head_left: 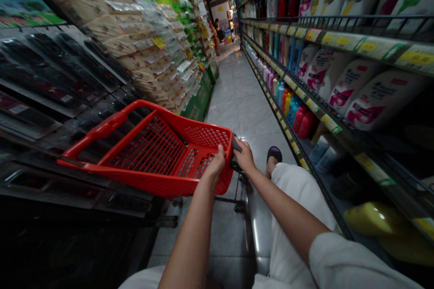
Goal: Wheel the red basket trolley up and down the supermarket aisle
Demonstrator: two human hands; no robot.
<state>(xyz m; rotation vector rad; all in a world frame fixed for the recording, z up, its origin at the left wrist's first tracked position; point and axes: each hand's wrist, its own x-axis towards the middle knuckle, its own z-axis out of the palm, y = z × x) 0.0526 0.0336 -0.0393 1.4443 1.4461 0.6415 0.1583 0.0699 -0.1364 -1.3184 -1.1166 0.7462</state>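
A red plastic shopping cart [162, 178] with an empty latticed basket stands across the aisle, its long side toward me. My left hand [215, 165] is closed at the near right corner of the basket, thumb pointing up; its other fingers are mostly hidden. Just right of it, my right hand [244, 158] wraps round the dark grey piece [236, 144] at the basket's right end. Below the basket, part of the metal frame and a black caster wheel [240, 206] show on the floor.
On the right, shelves with price strips [359, 45] hold shampoo bottles [373, 99] and colourful bottles [300, 117]. Stacked tissue packs [135, 45] and hanging packaged goods [47, 72] line the left, close to the cart. Grey tiled floor [230, 95] runs toward a distant person [219, 30].
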